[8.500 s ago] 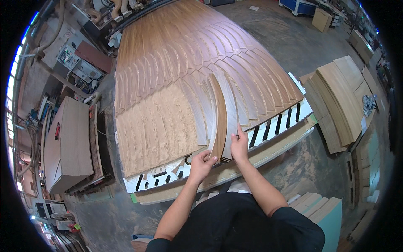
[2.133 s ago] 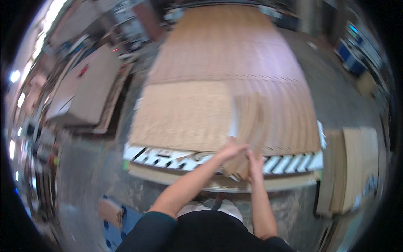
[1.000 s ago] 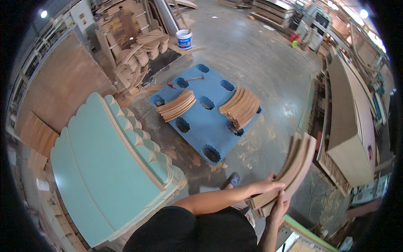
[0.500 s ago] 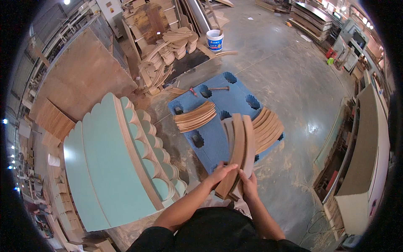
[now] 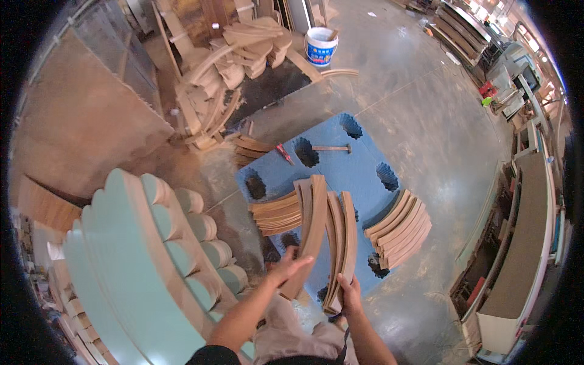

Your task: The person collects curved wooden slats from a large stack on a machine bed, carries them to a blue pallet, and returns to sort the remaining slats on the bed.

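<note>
My left hand [image 5: 288, 268] is closed round the near part of one bundle of curved wooden strips [image 5: 314, 228], its thumb side lying along the wood. My right hand [image 5: 350, 294] grips the near end of a second bundle of curved wooden strips [image 5: 347, 243]. Both bundles stretch away from me over a blue plastic pallet [image 5: 331, 164], with a narrow gap between them. On the pallet's left lies a stack of curved strips [image 5: 275, 215], partly hidden behind the left bundle. Another fanned stack [image 5: 401, 228] rests at its right edge.
A hammer [image 5: 331, 148] and a small red-handled tool [image 5: 284, 154] lie on the pallet. Pale green scalloped panels [image 5: 131, 261] stand in a stack at my left. Farther back are a white-and-blue bucket [image 5: 320, 47] and heaped wooden offcuts [image 5: 243, 52]. A long bench [image 5: 517, 243] runs along the right.
The strips, held together in both hands before, are now split into two bundles, one per hand. My hands have moved apart, and the view has shifted closer to the pallet.
</note>
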A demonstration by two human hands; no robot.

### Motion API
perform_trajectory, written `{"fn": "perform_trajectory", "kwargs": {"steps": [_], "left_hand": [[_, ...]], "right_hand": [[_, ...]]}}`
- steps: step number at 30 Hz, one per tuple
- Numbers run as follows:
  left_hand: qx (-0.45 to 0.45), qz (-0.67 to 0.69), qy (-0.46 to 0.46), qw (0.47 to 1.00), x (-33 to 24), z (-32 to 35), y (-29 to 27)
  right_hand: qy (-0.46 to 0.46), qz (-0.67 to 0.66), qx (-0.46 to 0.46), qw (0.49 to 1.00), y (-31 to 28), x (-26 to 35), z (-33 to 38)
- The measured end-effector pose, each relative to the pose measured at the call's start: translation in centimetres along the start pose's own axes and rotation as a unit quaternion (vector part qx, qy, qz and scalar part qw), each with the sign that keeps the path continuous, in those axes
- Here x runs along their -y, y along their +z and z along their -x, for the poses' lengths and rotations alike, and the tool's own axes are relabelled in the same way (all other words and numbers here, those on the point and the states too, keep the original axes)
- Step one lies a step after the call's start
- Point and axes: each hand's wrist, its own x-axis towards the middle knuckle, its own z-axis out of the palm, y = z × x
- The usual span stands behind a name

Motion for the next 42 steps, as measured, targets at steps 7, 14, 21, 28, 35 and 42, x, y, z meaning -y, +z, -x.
{"fn": "perform_trajectory", "kwargs": {"steps": [7, 14, 21, 28, 35, 42], "left_hand": [[0.029, -0.176, 0.006, 0.984, 1.5, -25.6, -22.6], [0.08, -0.288, -0.019, 0.954, 0.8, -42.6, -32.5], [0.134, -0.282, -0.03, 0.949, 6.2, -51.2, -34.1], [0.247, -0.261, -0.14, 0.923, 5.8, -55.2, -36.1], [0.216, -0.586, -0.137, 0.769, 4.4, -54.3, -33.8], [0.057, -0.454, 0.007, 0.889, 8.5, -55.9, -27.4]], "right_hand": [[0.057, -0.038, -0.054, 0.996, 8.7, -5.6, -14.5], [0.043, -0.064, -0.091, 0.993, 11.6, -11.7, -28.7], [0.001, -0.045, -0.11, 0.993, 12.1, -13.6, -34.1], [0.02, -0.033, -0.14, 0.989, 10.9, -14.3, -32.4], [0.004, -0.049, -0.155, 0.987, 11.7, -13.8, -31.5], [0.006, -0.055, -0.143, 0.988, 12.6, -13.8, -31.5]]}}
